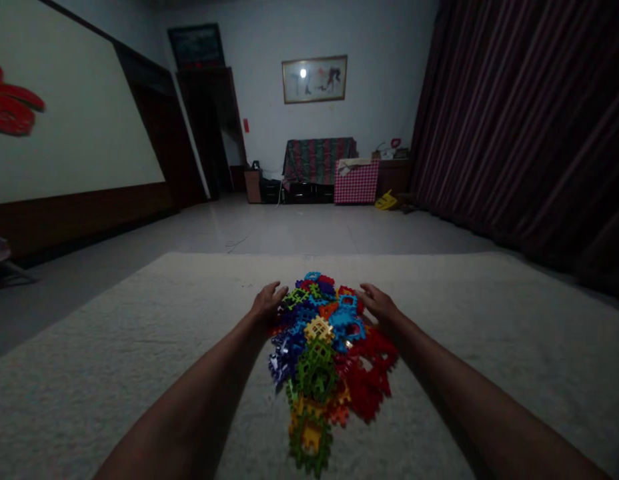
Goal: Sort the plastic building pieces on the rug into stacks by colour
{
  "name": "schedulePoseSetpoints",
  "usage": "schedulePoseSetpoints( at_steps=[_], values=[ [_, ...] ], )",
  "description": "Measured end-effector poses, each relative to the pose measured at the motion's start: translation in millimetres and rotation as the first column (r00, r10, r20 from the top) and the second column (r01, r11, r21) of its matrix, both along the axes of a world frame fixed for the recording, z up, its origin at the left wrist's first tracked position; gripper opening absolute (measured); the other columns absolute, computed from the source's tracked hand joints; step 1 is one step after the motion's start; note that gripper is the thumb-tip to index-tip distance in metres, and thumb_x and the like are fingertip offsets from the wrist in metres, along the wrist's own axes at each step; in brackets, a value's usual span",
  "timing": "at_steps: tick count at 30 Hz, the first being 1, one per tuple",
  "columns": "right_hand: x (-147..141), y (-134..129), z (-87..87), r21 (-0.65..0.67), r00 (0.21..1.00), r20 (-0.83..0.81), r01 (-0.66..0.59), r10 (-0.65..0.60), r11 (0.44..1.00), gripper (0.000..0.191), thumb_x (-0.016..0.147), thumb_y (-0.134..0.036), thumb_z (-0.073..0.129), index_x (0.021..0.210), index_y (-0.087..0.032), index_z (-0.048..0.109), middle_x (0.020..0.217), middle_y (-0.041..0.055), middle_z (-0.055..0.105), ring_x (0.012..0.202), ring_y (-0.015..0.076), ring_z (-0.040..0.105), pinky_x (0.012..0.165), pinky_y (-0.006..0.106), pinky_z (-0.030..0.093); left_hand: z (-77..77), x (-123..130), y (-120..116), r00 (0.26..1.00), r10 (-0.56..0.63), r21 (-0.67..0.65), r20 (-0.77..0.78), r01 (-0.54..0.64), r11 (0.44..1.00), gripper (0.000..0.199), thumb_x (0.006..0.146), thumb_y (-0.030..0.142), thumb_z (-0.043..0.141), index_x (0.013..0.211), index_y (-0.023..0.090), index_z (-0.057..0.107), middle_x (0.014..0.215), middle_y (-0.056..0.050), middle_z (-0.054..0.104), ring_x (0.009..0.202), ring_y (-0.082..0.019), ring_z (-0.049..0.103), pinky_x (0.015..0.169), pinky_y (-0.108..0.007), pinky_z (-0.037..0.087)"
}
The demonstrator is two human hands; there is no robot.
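Observation:
A heap of colourful plastic interlocking pieces (317,363) lies on a pale mat (164,353) between my arms. The pieces are flat squares with notched edges and cut-out middles, in blue, green, red, yellow and orange. Against the heap's far left side rests my left hand (269,301), fingers apart and curving toward the pieces. My right hand (378,303) is at the far right side, beside blue and red pieces, its fingers also apart. Neither hand grips a piece that I can see. Red pieces (367,373) spread at the right, near my right forearm.
The mat ends at a tiled floor (299,230). Along the far wall stand a cloth-covered cabinet (319,160) and a box under a checked cloth (356,183). A yellow object (385,201) lies nearby. Dark curtains (514,120) hang at the right.

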State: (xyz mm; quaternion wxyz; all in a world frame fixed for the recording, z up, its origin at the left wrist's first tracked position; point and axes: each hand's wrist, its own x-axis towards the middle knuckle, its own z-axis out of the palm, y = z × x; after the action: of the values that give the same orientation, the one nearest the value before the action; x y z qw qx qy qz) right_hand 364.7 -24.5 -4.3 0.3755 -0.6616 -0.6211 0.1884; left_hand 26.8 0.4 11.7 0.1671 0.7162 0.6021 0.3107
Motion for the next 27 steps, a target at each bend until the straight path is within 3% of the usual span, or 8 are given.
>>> schedulePoseSetpoints(
  at_steps=[2,5,7,11,13,18,23,27],
  values=[
    [-11.1,24.5,0.0,-0.030,0.997,0.032,-0.074,0.075,0.997,0.049,0.087,-0.052,0.055,0.125,-0.022,0.061,0.121,0.0112,0.068,0.110,0.0249,0.065,0.095,0.038,0.050,-0.4,12.9,27.4,1.000,-0.005,-0.086,-0.013,0.004,0.996,0.060,0.090,0.051,0.043,0.135,0.014,0.055,0.141,-0.016,0.056,0.132,-0.028,0.051,0.110,-0.040,0.040],
    [-32.6,46.6,4.6,-0.109,0.972,0.113,-0.196,0.208,0.975,0.055,0.087,-0.053,0.056,0.131,-0.021,0.056,0.123,0.0116,0.068,0.113,0.0255,0.064,0.096,0.037,0.049,-2.0,30.4,49.9,0.996,-0.076,-0.150,-0.047,0.068,0.986,0.065,0.091,0.053,0.040,0.139,0.011,0.051,0.148,-0.016,0.049,0.137,-0.028,0.046,0.113,-0.037,0.035],
    [-43.8,53.3,9.8,-0.140,0.955,0.160,-0.229,0.250,0.963,0.057,0.084,-0.053,0.060,0.132,-0.022,0.056,0.124,0.0109,0.068,0.114,0.0263,0.063,0.096,0.037,0.049,-2.2,38.6,55.1,0.989,-0.136,-0.156,-0.055,0.126,0.980,0.064,0.090,0.054,0.040,0.138,0.013,0.053,0.147,-0.014,0.051,0.136,-0.028,0.047,0.113,-0.037,0.035],
    [-53.1,54.1,20.2,-0.151,0.935,0.152,-0.298,0.320,0.942,0.051,0.081,-0.048,0.065,0.126,-0.024,0.061,0.119,0.0074,0.070,0.109,0.0257,0.065,0.092,0.036,0.051,2.0,42.8,53.7,0.937,-0.350,-0.094,0.012,0.350,0.932,0.052,0.091,0.052,0.038,0.125,0.022,0.063,0.132,-0.004,0.065,0.124,-0.022,0.056,0.108,-0.032,0.041],
    [-55.5,50.2,25.0,-0.137,0.933,0.100,-0.330,0.345,0.934,0.045,0.080,-0.042,0.065,0.120,-0.022,0.064,0.115,0.0075,0.072,0.103,0.0249,0.067,0.089,0.035,0.052,6.2,39.8,50.3,0.919,-0.393,-0.036,0.044,0.394,0.918,0.049,0.091,0.048,0.037,0.118,0.020,0.067,0.122,-0.003,0.070,0.116,-0.022,0.061,0.103,-0.032,0.046],
    [-67.1,33.1,35.0,0.007,0.908,0.075,-0.413,0.412,0.911,0.025,0.079,-0.035,0.060,0.098,-0.025,0.073,0.095,0.0010,0.076,0.089,0.0211,0.069,0.081,0.032,0.054,16.8,30.1,30.4,0.932,-0.356,0.106,0.069,0.348,0.931,0.041,0.088,0.041,0.041,0.103,0.018,0.071,0.106,-0.006,0.073,0.104,-0.023,0.065,0.096,-0.036,0.051],
    [-81.1,7.0,42.9,0.079,0.913,0.145,-0.394,0.380,0.916,0.022,0.078,-0.033,0.060,0.095,-0.028,0.074,0.090,-0.0023,0.075,0.084,0.0193,0.068,0.081,0.031,0.054,18.8,27.1,-10.9,0.901,-0.428,0.208,0.076,0.406,0.890,0.039,0.089,0.037,0.042,0.108,0.018,0.070,0.112,-0.009,0.071,0.108,-0.022,0.064,0.099,-0.035,0.050],
    [-88.0,-24.3,53.3,0.067,0.891,0.125,-0.446,0.436,0.892,0.025,0.081,-0.033,0.055,0.099,-0.027,0.072,0.089,-0.0019,0.074,0.082,0.0187,0.068,0.079,0.032,0.054,19.9,26.7,-40.6,0.887,-0.460,0.214,0.047,0.441,0.872,0.038,0.090,0.036,0.043,0.112,0.019,0.070,0.121,-0.009,0.069,0.114,-0.022,0.063,0.104,-0.037,0.047]
  ],
)
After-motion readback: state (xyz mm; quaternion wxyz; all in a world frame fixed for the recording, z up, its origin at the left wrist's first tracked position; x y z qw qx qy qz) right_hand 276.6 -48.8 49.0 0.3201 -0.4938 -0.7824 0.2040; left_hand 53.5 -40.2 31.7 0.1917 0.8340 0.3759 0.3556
